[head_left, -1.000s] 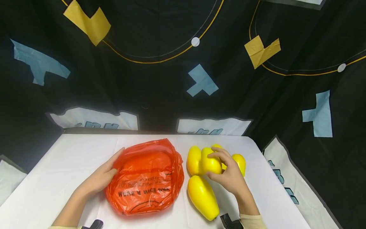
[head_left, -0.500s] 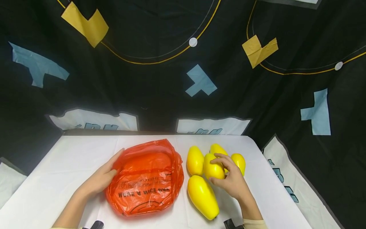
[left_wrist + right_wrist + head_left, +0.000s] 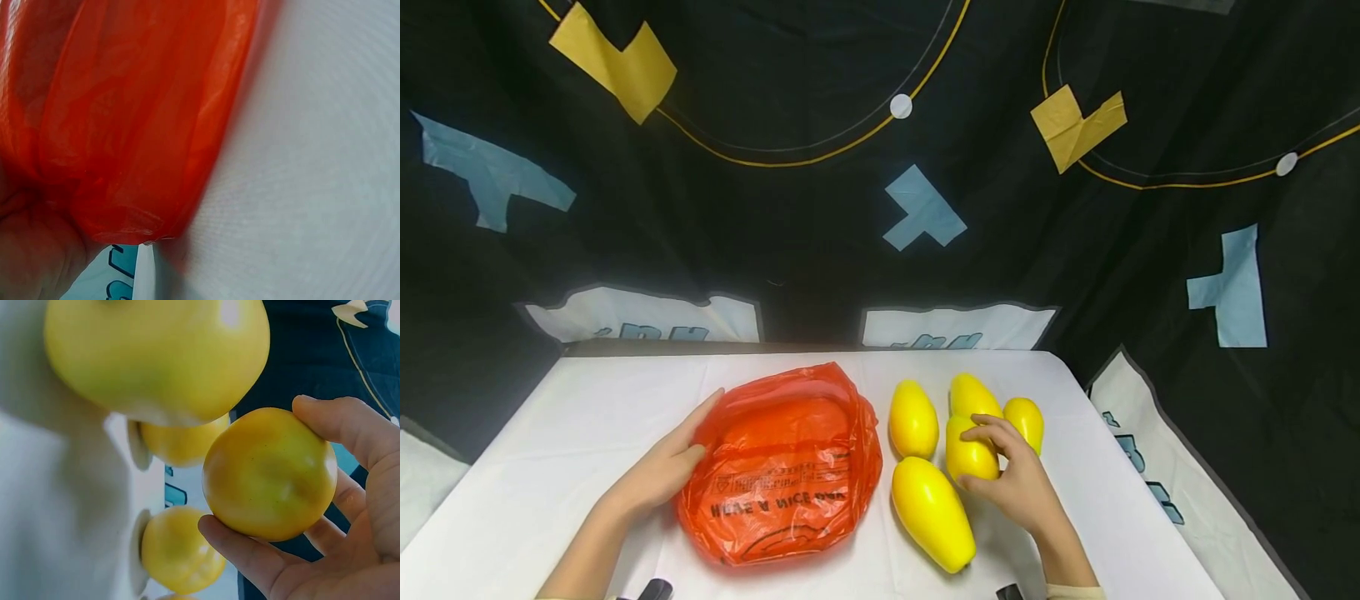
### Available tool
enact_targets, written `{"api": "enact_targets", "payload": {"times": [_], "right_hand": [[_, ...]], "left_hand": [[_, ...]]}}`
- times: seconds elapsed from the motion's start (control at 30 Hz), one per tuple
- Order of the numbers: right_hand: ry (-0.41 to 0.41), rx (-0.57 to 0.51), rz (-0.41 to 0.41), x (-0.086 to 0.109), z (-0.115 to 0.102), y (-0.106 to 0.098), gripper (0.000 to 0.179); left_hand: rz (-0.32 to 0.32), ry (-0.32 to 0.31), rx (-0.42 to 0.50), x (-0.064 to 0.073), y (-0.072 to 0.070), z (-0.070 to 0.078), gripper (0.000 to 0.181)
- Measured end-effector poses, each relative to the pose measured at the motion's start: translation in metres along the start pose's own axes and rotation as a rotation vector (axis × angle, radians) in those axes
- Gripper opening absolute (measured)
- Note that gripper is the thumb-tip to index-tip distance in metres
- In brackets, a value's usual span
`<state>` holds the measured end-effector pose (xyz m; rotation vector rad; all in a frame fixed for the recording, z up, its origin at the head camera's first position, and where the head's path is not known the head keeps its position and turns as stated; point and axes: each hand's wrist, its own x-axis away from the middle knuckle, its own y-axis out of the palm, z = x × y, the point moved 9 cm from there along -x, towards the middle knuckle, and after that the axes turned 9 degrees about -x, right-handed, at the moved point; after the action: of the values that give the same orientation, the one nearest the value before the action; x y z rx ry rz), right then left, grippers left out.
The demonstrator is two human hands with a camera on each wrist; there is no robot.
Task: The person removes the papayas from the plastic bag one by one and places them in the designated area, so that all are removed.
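Observation:
A crinkled red plastic bag [image 3: 782,467] with black print lies on the white table. My left hand [image 3: 662,467] grips it at the left edge, thumb on the near side; in the left wrist view the red film [image 3: 137,125] bunches beside the thumb. My right hand [image 3: 1015,475] holds a yellow mango [image 3: 970,450] between thumb and fingers. In the right wrist view this mango [image 3: 269,475] shows its rounded, slightly greenish end, apart from the table surface.
Several other yellow fruits lie around the right hand: a mango [image 3: 913,419] to its left, another mango [image 3: 973,395] behind, a smaller one [image 3: 1024,423] at the right, and a long papaya-like fruit [image 3: 932,514] in front. A black curtain [image 3: 805,250] hangs behind the table.
My right hand has moved the held mango rightward and toward me, away from the mango on its left. The left hand and the red bag have stayed in place.

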<state>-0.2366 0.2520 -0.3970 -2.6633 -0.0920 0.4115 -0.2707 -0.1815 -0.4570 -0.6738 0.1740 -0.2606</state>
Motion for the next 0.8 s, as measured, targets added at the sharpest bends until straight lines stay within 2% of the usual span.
{"api": "enact_targets", "payload": {"times": [0.13, 0.33, 0.57, 0.8], "right_hand": [[0.021, 0.01, 0.005, 0.003, 0.016, -0.004, 0.047], [0.029, 0.006, 0.011, 0.008, 0.028, -0.007, 0.047], [0.07, 0.0, -0.003, 0.011, 0.039, 0.001, 0.048], [0.11, 0.006, -0.002, 0.012, 0.045, 0.003, 0.049]], "left_hand": [[0.001, 0.001, -0.003, 0.0, 0.0, 0.001, 0.076], [0.0, 0.008, -0.002, -0.001, -0.002, 0.001, 0.076], [0.004, 0.024, 0.012, 0.0, -0.004, 0.005, 0.076], [-0.003, 0.005, 0.019, 0.0, -0.003, 0.003, 0.076]]}}
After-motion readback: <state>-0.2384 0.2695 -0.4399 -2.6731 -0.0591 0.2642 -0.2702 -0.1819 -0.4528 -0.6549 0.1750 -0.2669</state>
